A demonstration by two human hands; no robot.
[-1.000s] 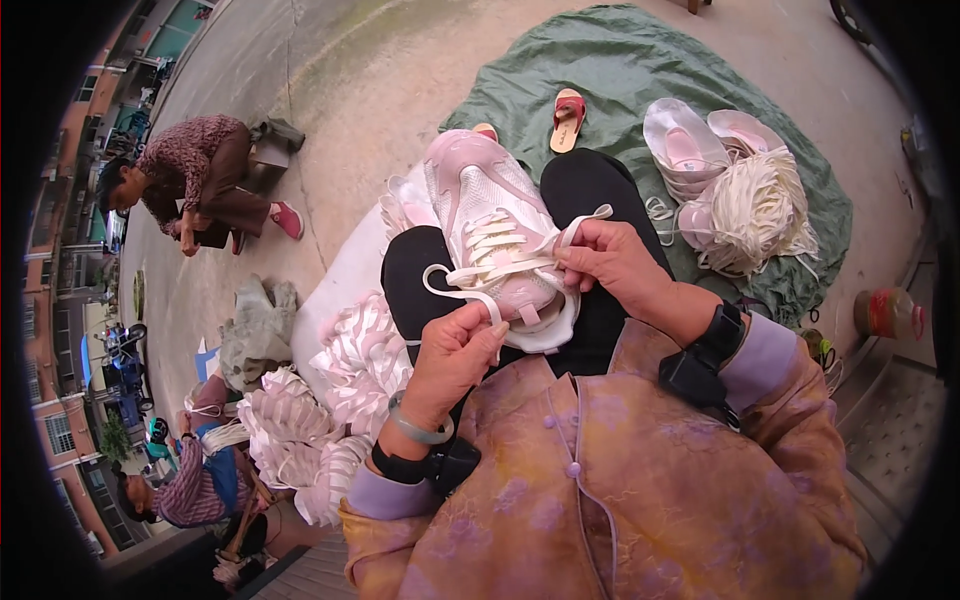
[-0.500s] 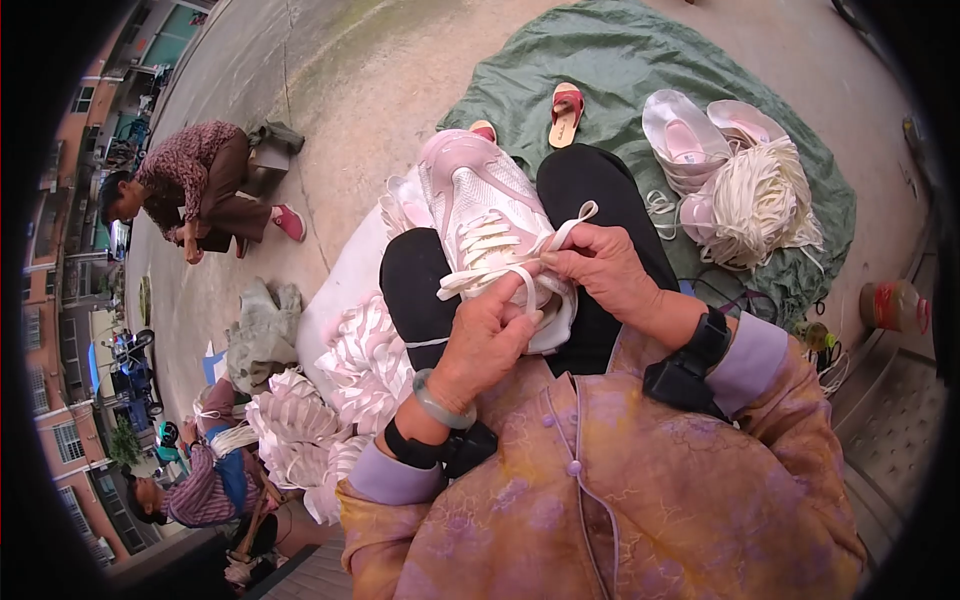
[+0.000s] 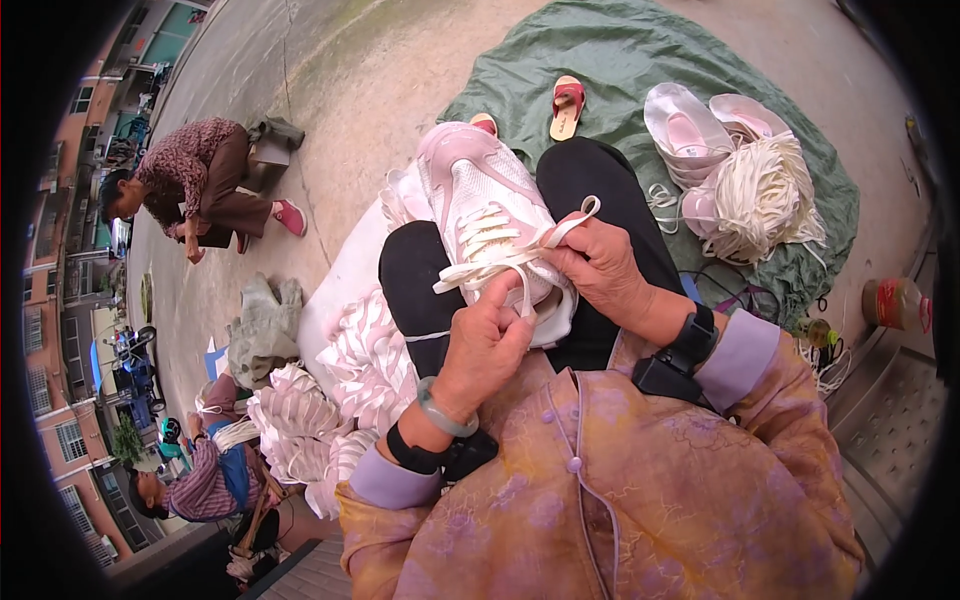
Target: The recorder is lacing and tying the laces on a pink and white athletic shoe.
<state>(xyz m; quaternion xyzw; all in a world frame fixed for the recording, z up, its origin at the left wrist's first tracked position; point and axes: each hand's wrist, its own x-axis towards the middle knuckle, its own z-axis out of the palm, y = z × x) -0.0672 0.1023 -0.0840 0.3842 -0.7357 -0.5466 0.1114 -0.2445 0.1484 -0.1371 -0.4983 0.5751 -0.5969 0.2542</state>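
Note:
A pale pink and white sneaker (image 3: 478, 180) lies across my black-trousered knees, its toe pointing away from me. White shoelace (image 3: 488, 240) runs through its eyelets, and loops of it stand out at the top of the lacing. My left hand (image 3: 490, 335) is closed at the near left of the shoe, with lace between thumb and fingers. At the right, my right hand (image 3: 600, 262) pinches a lace loop that sticks up past its fingertips. The point where the laces cross lies between both hands, partly hidden by the fingers.
On the green tarpaulin (image 3: 600, 60) sit a bundle of white laces (image 3: 765, 200), shoe uppers (image 3: 685, 135) and a red slipper (image 3: 567, 105). Stacked pink-white uppers (image 3: 365, 350) lie at my left. Two people sit farther left. A lidded jar (image 3: 895, 303) stands at right.
My hands have drawn slightly apart, the right shifting a little rightward. The lace between them is pulled out more, and both hands still grip it.

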